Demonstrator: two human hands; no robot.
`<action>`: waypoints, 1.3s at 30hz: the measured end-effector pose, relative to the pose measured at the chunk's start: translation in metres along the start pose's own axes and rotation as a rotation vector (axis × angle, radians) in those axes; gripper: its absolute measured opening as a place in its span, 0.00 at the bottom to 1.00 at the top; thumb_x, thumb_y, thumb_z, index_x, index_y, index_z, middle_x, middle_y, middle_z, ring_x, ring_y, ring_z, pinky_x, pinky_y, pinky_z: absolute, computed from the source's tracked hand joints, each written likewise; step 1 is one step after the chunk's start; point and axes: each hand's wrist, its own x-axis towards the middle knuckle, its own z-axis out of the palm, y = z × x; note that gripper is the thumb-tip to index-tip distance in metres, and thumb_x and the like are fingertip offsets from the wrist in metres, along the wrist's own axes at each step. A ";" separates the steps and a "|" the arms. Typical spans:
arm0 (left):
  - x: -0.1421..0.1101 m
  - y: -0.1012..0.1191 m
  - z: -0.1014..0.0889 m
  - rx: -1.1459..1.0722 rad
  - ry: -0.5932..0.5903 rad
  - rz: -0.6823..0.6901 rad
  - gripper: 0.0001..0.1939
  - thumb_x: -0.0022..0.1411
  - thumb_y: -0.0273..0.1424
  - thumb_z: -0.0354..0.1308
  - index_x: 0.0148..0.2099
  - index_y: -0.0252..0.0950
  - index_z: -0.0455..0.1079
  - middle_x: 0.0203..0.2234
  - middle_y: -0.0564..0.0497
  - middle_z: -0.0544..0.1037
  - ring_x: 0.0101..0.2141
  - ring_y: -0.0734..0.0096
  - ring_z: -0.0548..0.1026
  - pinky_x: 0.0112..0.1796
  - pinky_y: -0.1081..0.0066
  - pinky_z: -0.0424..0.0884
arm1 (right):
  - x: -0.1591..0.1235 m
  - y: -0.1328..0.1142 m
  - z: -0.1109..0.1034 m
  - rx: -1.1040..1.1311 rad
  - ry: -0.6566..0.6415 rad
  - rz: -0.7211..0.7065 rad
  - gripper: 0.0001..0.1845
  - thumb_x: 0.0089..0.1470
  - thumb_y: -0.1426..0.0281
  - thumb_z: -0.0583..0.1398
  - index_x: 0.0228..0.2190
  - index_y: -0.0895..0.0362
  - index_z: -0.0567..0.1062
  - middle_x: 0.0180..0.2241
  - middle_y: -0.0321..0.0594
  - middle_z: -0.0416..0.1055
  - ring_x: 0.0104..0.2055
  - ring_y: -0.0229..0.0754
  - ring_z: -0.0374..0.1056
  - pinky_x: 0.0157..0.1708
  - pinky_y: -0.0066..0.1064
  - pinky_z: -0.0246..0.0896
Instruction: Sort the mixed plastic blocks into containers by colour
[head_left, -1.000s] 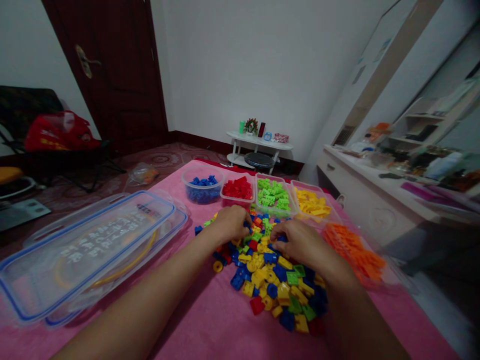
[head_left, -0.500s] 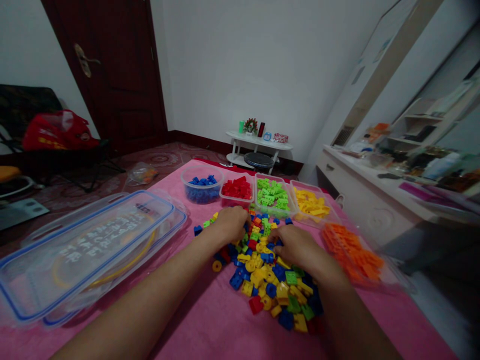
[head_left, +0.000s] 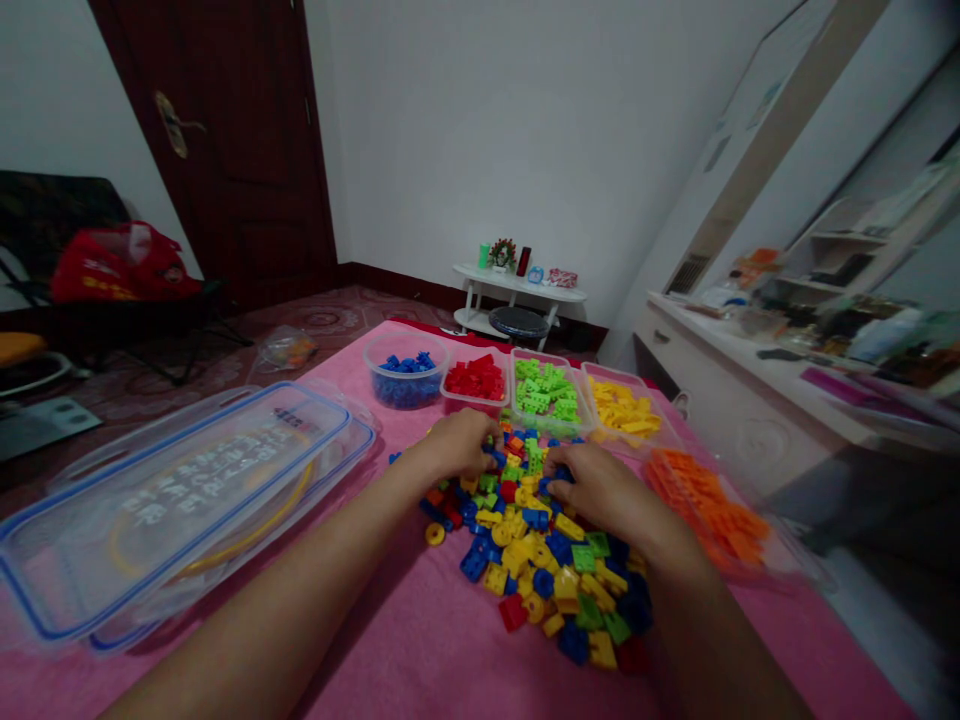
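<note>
A heap of mixed coloured plastic blocks (head_left: 544, 560) lies on the pink cloth (head_left: 420, 650). My left hand (head_left: 459, 444) rests on the heap's far left side, fingers curled down into the blocks. My right hand (head_left: 592, 482) sits on the far right side, fingers bent and pinching among blue pieces. What either hand grips is hidden under the fingers. Behind the heap stand a round tub of blue blocks (head_left: 405, 372), a tray of red blocks (head_left: 475, 380), a tray of green blocks (head_left: 545, 390) and a tray of yellow blocks (head_left: 624, 408).
A tray of orange blocks (head_left: 709, 510) sits at the right edge of the cloth. A large clear lidded box (head_left: 180, 500) with a blue rim lies on the left. A white cabinet (head_left: 750, 390) stands to the right, a small white table (head_left: 517, 295) behind.
Both hands have shifted slightly within the far part of the heap. The view has drifted a little.
</note>
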 end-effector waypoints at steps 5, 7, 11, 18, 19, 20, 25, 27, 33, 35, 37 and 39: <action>0.003 0.009 -0.003 -0.916 -0.077 -0.060 0.08 0.50 0.29 0.61 0.32 0.33 0.66 0.23 0.54 0.71 0.22 0.78 0.69 0.25 0.78 0.65 | 0.000 -0.007 -0.012 0.240 0.371 -0.071 0.09 0.50 0.72 0.57 0.33 0.56 0.76 0.32 0.39 0.74 0.32 0.40 0.67 0.33 0.29 0.57; 0.004 0.014 0.000 -1.237 -0.174 -0.147 0.10 0.48 0.27 0.61 0.34 0.33 0.65 0.24 0.53 0.72 0.23 0.77 0.72 0.24 0.79 0.65 | -0.001 -0.014 -0.015 0.326 0.486 -0.093 0.08 0.51 0.70 0.57 0.33 0.56 0.76 0.31 0.38 0.74 0.31 0.40 0.67 0.32 0.29 0.58; 0.007 0.017 0.012 -1.689 -0.381 -0.287 0.11 0.49 0.29 0.58 0.37 0.31 0.66 0.28 0.47 0.74 0.28 0.69 0.77 0.24 0.78 0.69 | -0.002 -0.027 -0.012 0.385 0.539 -0.183 0.07 0.50 0.72 0.58 0.32 0.56 0.75 0.32 0.39 0.73 0.34 0.40 0.67 0.35 0.30 0.60; 0.007 0.020 0.025 -1.863 -0.443 -0.366 0.10 0.61 0.32 0.52 0.39 0.29 0.67 0.26 0.48 0.72 0.21 0.78 0.70 0.16 0.84 0.61 | -0.002 -0.035 -0.008 0.389 0.530 -0.257 0.09 0.50 0.73 0.59 0.36 0.54 0.75 0.37 0.40 0.71 0.35 0.40 0.65 0.35 0.30 0.60; 0.007 0.020 0.024 -1.839 -0.418 -0.386 0.06 0.61 0.28 0.52 0.39 0.29 0.67 0.25 0.49 0.71 0.20 0.81 0.69 0.15 0.86 0.57 | -0.003 -0.034 -0.010 0.392 0.545 -0.257 0.08 0.51 0.72 0.59 0.35 0.55 0.76 0.37 0.40 0.71 0.33 0.39 0.65 0.33 0.29 0.60; 0.008 0.020 0.021 -1.811 -0.379 -0.401 0.04 0.60 0.24 0.52 0.38 0.29 0.66 0.24 0.50 0.70 0.18 0.83 0.66 0.14 0.87 0.54 | -0.004 -0.033 -0.012 0.395 0.558 -0.255 0.07 0.52 0.72 0.59 0.35 0.55 0.76 0.36 0.39 0.71 0.32 0.38 0.64 0.32 0.29 0.59; 0.028 0.007 -0.020 -1.428 0.060 -0.285 0.03 0.58 0.24 0.52 0.34 0.30 0.67 0.23 0.51 0.70 0.17 0.85 0.63 0.14 0.85 0.51 | -0.006 -0.023 -0.018 0.397 0.614 -0.235 0.06 0.52 0.71 0.59 0.33 0.57 0.76 0.35 0.39 0.71 0.30 0.37 0.64 0.31 0.29 0.59; 0.040 -0.008 -0.043 -0.990 0.332 -0.245 0.05 0.57 0.27 0.54 0.34 0.31 0.69 0.24 0.50 0.72 0.20 0.80 0.66 0.18 0.81 0.59 | -0.004 -0.016 -0.018 0.392 0.649 -0.222 0.06 0.52 0.71 0.59 0.32 0.57 0.77 0.35 0.39 0.72 0.30 0.37 0.64 0.31 0.29 0.59; 0.057 -0.063 -0.084 0.194 0.607 -0.241 0.14 0.54 0.23 0.51 0.41 0.34 0.75 0.40 0.44 0.78 0.43 0.62 0.72 0.46 0.68 0.66 | 0.002 0.014 -0.021 0.299 0.787 -0.120 0.06 0.50 0.70 0.60 0.29 0.56 0.78 0.32 0.38 0.73 0.27 0.36 0.64 0.28 0.29 0.58; 0.052 -0.068 -0.082 0.339 0.527 -0.307 0.15 0.55 0.25 0.52 0.43 0.35 0.76 0.41 0.43 0.77 0.45 0.58 0.71 0.47 0.63 0.65 | 0.003 0.024 -0.021 0.244 0.779 -0.066 0.07 0.50 0.68 0.60 0.30 0.55 0.78 0.33 0.38 0.73 0.29 0.38 0.65 0.30 0.30 0.59; 0.044 -0.063 -0.074 0.446 0.525 -0.332 0.15 0.55 0.29 0.54 0.43 0.38 0.76 0.44 0.42 0.75 0.49 0.52 0.67 0.48 0.57 0.63 | 0.006 0.033 -0.020 0.172 0.726 0.003 0.09 0.50 0.66 0.60 0.32 0.55 0.78 0.35 0.39 0.73 0.30 0.38 0.66 0.32 0.31 0.59; 0.035 -0.051 -0.064 0.498 0.571 -0.282 0.14 0.56 0.32 0.54 0.43 0.40 0.77 0.46 0.43 0.74 0.50 0.51 0.65 0.48 0.56 0.62 | 0.008 0.041 -0.015 0.106 0.637 0.080 0.11 0.50 0.66 0.59 0.34 0.54 0.79 0.37 0.40 0.74 0.31 0.39 0.67 0.34 0.31 0.60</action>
